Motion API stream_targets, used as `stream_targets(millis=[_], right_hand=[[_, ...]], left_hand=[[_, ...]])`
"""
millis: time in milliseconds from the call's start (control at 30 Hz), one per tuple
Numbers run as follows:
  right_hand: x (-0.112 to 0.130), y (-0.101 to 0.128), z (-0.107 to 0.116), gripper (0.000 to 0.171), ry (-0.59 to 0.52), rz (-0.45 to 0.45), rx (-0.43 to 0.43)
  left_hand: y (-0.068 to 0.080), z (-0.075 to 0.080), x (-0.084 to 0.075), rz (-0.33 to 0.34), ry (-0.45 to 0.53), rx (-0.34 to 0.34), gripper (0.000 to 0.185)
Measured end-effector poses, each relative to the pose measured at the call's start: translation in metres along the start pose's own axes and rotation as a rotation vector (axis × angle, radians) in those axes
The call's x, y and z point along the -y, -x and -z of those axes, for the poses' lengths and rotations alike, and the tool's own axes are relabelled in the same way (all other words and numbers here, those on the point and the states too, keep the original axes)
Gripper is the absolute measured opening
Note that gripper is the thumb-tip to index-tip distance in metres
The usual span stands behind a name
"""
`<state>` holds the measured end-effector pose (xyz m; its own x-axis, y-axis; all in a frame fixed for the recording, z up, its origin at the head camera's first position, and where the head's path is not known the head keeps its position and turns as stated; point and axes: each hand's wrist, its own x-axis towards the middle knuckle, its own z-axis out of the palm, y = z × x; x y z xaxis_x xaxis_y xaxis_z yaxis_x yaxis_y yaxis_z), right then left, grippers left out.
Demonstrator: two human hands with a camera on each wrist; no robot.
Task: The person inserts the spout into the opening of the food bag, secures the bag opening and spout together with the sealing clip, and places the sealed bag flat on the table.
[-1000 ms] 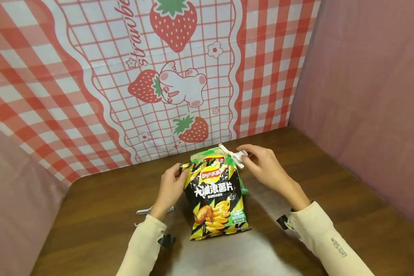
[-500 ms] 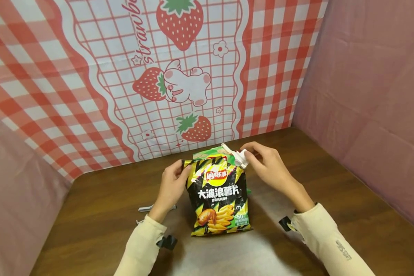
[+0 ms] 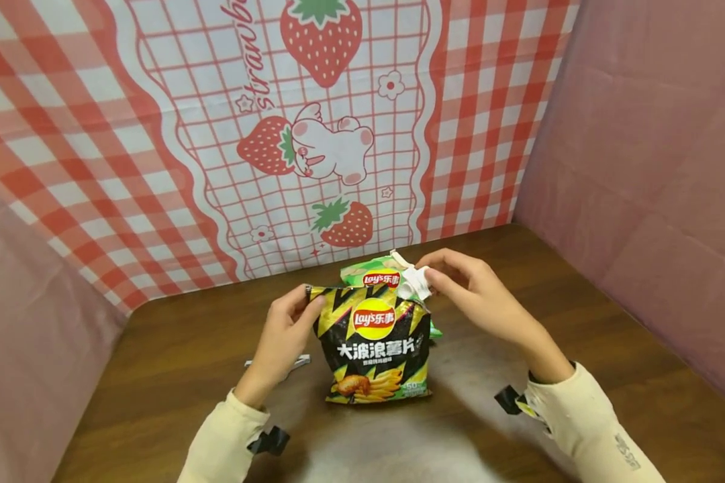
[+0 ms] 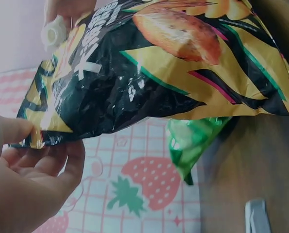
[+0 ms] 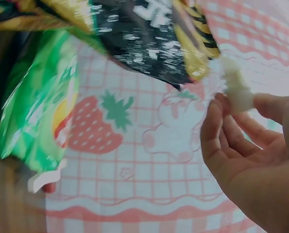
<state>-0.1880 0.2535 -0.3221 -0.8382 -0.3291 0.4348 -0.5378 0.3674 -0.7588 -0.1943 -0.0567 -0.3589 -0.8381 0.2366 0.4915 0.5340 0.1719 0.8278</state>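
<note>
Upright on the table, a black and yellow bag of potato chips (image 3: 374, 349) faces me, its lower edge at the tabletop. My left hand (image 3: 285, 335) pinches its top left corner between thumb and fingers; the left wrist view shows the thumb (image 4: 13, 130) on the printed side. In my right hand (image 3: 480, 295), thumb and fingers grip a small white plastic bag clip with a round spout (image 3: 415, 283), close to the bag's top right corner. The right wrist view shows this clip (image 5: 237, 87) blurred, just beyond the bag's corner.
A green bag of chips (image 3: 362, 270) stands behind the black one, mostly hidden, with a white clip (image 5: 46, 178) along its top. Another white clip (image 3: 299, 362) lies on the wooden table (image 3: 175, 376) by my left wrist. A strawberry-print cloth (image 3: 338, 181) hangs behind.
The chip bag has tipped from leaning back to more upright, its top drawn toward me and left by my left hand. The white clip has turned in my right hand, its spout now facing me.
</note>
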Motion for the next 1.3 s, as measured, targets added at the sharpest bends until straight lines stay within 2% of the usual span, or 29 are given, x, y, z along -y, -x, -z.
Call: stream_targets(millis=[100,167,300,567,833,1067,1300], right_hand=[[0.010,0.003,0.001,0.018,-0.077,-0.015,0.054],[0.016,0.005,0.001,0.019,-0.081,-0.012,0.068],[0.023,0.003,-0.004,0.020,-0.033,0.019,0.092],[0.029,-0.005,-0.011,0.014,0.032,0.080,0.190],[0.034,-0.011,-0.016,0.013,0.049,0.050,0.290],[0.030,-0.010,-0.023,0.014,-0.008,0.030,0.269],[0.029,-0.014,-0.028,0.014,-0.022,0.044,0.284]], left_hand=[[0.004,0.012,-0.003,-0.002,-0.013,0.025,0.014],[0.006,0.020,-0.004,-0.002,-0.023,0.040,0.013],[0.011,0.035,-0.006,0.006,-0.028,0.055,0.013],[0.016,0.054,-0.009,0.052,-0.041,0.062,0.013],[0.014,0.054,-0.006,0.072,-0.015,0.097,0.014],[0.014,0.051,-0.008,0.068,-0.022,0.114,0.013],[0.015,0.054,-0.009,0.061,-0.030,0.088,0.012]])
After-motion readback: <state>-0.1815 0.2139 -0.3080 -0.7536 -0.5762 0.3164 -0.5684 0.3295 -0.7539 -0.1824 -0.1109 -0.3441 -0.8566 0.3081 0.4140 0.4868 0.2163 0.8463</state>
